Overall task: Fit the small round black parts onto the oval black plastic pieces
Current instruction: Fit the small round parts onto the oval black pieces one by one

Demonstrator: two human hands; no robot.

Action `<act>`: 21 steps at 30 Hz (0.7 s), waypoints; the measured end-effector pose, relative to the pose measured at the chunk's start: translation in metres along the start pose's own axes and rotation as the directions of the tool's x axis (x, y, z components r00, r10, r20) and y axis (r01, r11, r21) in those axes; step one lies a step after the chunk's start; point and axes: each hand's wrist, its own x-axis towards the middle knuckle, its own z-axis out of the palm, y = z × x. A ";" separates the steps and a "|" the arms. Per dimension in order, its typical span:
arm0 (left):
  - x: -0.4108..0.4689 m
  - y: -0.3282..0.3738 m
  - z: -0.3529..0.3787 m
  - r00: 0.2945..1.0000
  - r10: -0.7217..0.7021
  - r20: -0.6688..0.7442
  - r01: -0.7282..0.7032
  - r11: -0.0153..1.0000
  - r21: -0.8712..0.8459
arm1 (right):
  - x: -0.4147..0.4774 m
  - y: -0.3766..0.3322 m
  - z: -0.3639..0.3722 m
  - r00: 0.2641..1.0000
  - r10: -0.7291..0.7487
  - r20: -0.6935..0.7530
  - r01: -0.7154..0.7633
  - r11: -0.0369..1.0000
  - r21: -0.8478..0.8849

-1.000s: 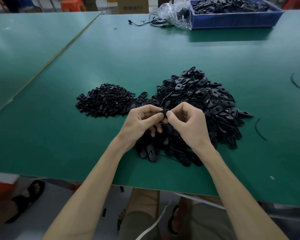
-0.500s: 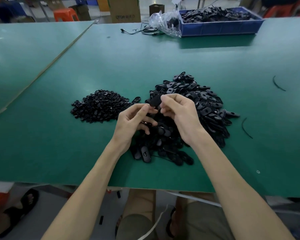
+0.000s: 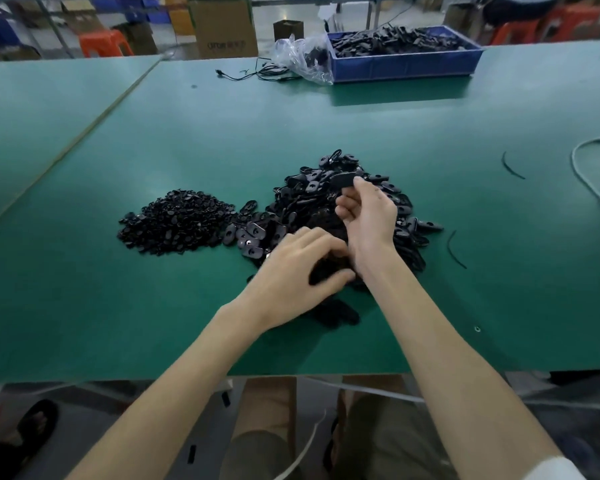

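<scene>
One oval piece (image 3: 343,180) — in right grip (image 3: 368,216)

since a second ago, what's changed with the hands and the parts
The hands have parted. The right hand has moved toward the far side of the pile of oval pieces, pinching one oval black piece. The left hand has dropped onto the pile's near side; whether it grips anything is blurred. The heap of small round parts and the blue bin stayed put.

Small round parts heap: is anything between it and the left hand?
Nothing blocks it. Between the left hand and the small round parts heap lie only bare green table and a few loose oval pieces, flat on the surface.
</scene>
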 end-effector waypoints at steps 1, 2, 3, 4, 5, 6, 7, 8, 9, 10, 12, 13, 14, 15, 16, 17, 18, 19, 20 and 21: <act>0.003 0.008 0.008 0.998 -0.026 0.049 0.028 0.999 -0.046 | 0.003 -0.004 -0.003 0.999 0.012 -0.034 -0.010 0.998 0.055; 0.006 0.014 0.016 0.994 -0.075 0.081 0.085 0.989 -0.118 | 0.004 -0.007 -0.007 0.998 0.029 -0.056 -0.023 0.995 0.101; 0.009 0.019 0.023 0.988 -0.128 0.092 0.143 0.972 -0.187 | 0.005 -0.010 -0.010 0.997 0.049 -0.067 -0.040 0.990 0.137; 0.012 0.021 0.028 0.982 -0.167 0.088 0.183 0.954 -0.238 | 0.005 -0.012 -0.013 0.995 0.069 -0.068 -0.057 0.985 0.162; 0.015 0.022 0.031 0.980 -0.184 0.080 0.198 0.944 -0.264 | 0.004 -0.013 -0.016 0.995 0.085 -0.060 -0.072 0.980 0.183; 0.017 0.022 0.033 0.981 -0.179 0.074 0.192 0.943 -0.270 | 0.003 -0.015 -0.018 0.994 0.094 -0.046 -0.083 0.976 0.200; 0.019 0.021 0.033 0.985 -0.160 0.064 0.171 0.951 -0.257 | 0.002 -0.017 -0.021 0.995 0.098 -0.026 -0.091 0.973 0.210; 0.020 0.020 0.033 0.989 -0.143 0.044 0.150 0.961 -0.233 | 0.001 -0.020 -0.023 0.995 0.095 -0.003 -0.092 0.974 0.207; 0.020 0.017 0.032 0.990 -0.139 0.016 0.139 0.968 -0.209 | 0.001 -0.024 -0.026 0.996 0.081 0.024 -0.085 0.978 0.191; 0.020 0.014 0.031 0.989 -0.150 -0.014 0.145 0.970 -0.194 | 0.001 -0.030 -0.030 0.997 0.057 0.050 -0.065 0.984 0.164; 0.018 0.008 0.028 0.981 -0.185 -0.055 0.172 0.968 -0.184 | 0.005 -0.045 -0.042 0.998 -0.010 0.070 0.005 0.997 0.072; 0.017 0.006 0.028 0.979 -0.195 -0.059 0.183 0.968 -0.173 | 0.008 -0.054 -0.050 0.997 -0.048 0.065 0.047 0.999 0.015; 0.017 0.004 0.028 0.979 -0.196 -0.058 0.186 0.971 -0.149 | 0.012 -0.064 -0.059 0.995 -0.085 0.053 0.088 0.995 -0.048; 0.017 0.003 0.030 0.980 -0.188 -0.060 0.181 0.977 -0.112 | 0.015 -0.074 -0.069 0.992 -0.122 0.039 0.126 0.985 -0.121; 0.017 0.003 0.032 0.982 -0.176 -0.069 0.171 0.983 -0.072 | 0.019 -0.083 -0.080 0.986 -0.163 0.021 0.164 0.961 -0.221; 0.017 0.003 0.034 0.983 -0.165 -0.081 0.162 0.986 -0.040 | 0.023 -0.091 -0.090 0.978 -0.207 0.001 0.194 0.916 -0.350; 0.018 0.004 0.036 0.983 -0.159 -0.094 0.158 0.987 -0.019 | 0.027 -0.096 -0.101 0.967 -0.253 -0.022 0.209 0.842 -0.498; 0.019 0.006 0.038 0.982 -0.155 -0.107 0.156 0.988 -0.002 | 0.031 -0.100 -0.111 0.955 -0.294 -0.042 0.204 0.751 -0.628; 0.019 0.006 0.040 0.981 -0.151 -0.120 0.154 0.988 0.018 | 0.035 -0.101 -0.121 0.945 -0.323 -0.062 0.182 0.670 -0.720; 0.019 0.007 0.041 0.980 -0.144 -0.134 0.150 0.988 0.039 | 0.038 -0.102 -0.130 0.936 -0.340 -0.088 0.150 0.615 -0.774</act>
